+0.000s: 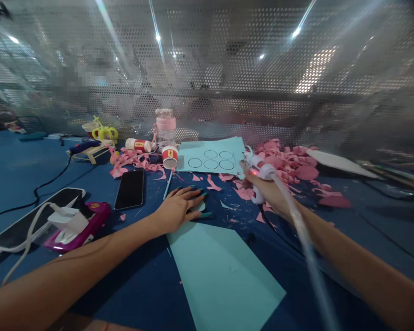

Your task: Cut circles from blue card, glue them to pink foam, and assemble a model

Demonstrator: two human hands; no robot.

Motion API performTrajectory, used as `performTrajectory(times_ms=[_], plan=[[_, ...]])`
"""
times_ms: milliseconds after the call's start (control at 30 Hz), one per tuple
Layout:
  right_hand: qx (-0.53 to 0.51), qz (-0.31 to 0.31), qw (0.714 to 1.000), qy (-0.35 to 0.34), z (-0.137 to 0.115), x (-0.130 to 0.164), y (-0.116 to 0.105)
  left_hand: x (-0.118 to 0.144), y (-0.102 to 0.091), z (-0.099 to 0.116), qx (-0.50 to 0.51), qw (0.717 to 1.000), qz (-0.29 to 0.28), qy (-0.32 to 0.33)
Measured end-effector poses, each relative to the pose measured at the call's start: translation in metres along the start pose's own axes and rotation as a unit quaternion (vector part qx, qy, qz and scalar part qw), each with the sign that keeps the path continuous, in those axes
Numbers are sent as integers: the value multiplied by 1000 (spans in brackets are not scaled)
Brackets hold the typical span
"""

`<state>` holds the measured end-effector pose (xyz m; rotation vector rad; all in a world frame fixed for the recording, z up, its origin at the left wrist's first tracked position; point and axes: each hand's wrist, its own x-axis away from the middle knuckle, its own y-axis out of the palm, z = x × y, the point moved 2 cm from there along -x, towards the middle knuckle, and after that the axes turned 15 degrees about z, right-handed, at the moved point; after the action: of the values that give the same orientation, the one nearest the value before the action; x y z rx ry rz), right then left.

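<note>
Gripping a white glue gun (258,177), the right hand (271,193) has its fingers wrapped around the body of the tool, nozzle end pointing away toward the far side of the table; a small red light glows on its side, and a white cord (303,239) trails back along the forearm, blurred where it nears the camera. Much of the gun is hidden by the closed fingers, so its shape is hard to make out. The left hand (179,207) lies flat with fingers spread, teal nails showing, pressing on a small pale disc (197,208) of which only an edge peeks out under the fingertips. Just in front of that hand lies a light blue paper sheet (224,276) on the dark blue table (348,220). Beyond the hands, a second blue sheet with drawn circles (210,156) sits beside a heap of pink paper scraps (290,163). A black phone (130,189) lies to the left, near two glue sticks (169,157) and a pink-capped bottle (166,126).
</note>
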<state>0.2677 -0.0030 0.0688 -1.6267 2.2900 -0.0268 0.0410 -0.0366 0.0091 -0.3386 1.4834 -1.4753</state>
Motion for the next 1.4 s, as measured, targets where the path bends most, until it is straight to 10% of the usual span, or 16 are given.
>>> performTrajectory(times_ms=[467,733,1400], plan=[[-46,-206,945,251,16,57,1,1,-14,-1,-69,986,148,10],[-6,-211,950,228,17,39,-6,-12,-9,-3,-131,981,18,142],[-2,-243,941,234,19,71,18,-17,-1,-18,122,992,14,-13]])
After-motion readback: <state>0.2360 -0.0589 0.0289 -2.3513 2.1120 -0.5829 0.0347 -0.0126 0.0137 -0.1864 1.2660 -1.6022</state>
